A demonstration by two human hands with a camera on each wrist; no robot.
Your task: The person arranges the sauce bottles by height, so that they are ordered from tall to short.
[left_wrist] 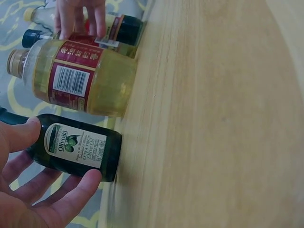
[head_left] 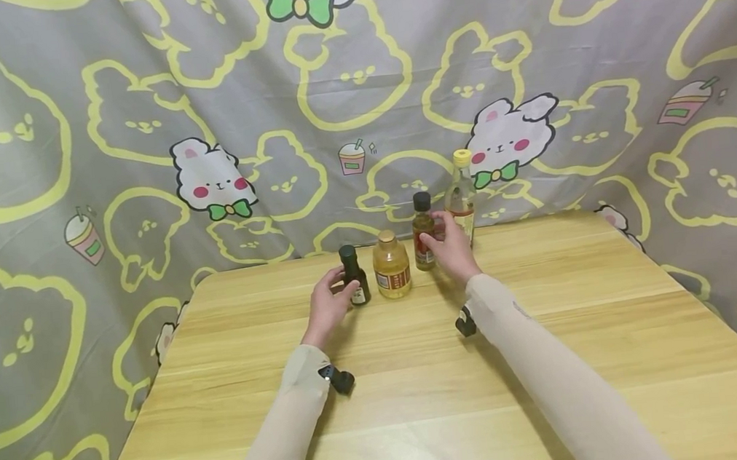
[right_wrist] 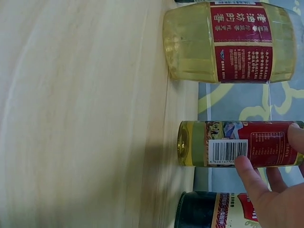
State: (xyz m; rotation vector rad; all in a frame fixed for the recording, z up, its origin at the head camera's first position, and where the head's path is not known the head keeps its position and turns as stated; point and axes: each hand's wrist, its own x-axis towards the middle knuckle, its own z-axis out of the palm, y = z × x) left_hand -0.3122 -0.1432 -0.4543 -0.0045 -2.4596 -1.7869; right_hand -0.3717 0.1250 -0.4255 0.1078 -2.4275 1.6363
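Note:
My left hand holds a small dark green olive oil bottle with a dark cap, thumb on the near side and fingers behind it. The bottle stands upright on the table. To the right, my right hand grips a slim oil bottle with a black cap and a red label, a fingertip lying by its barcode. A wide jug of yellow oil with a tan cap stands between the two held bottles, touched by neither hand. Behind my right hand is a taller clear bottle with a yellow cap, partly hidden.
The bottles stand in a row near the far edge of the wooden table. A grey patterned cloth hangs right behind that edge and along both sides. Each wrist wears a small black camera.

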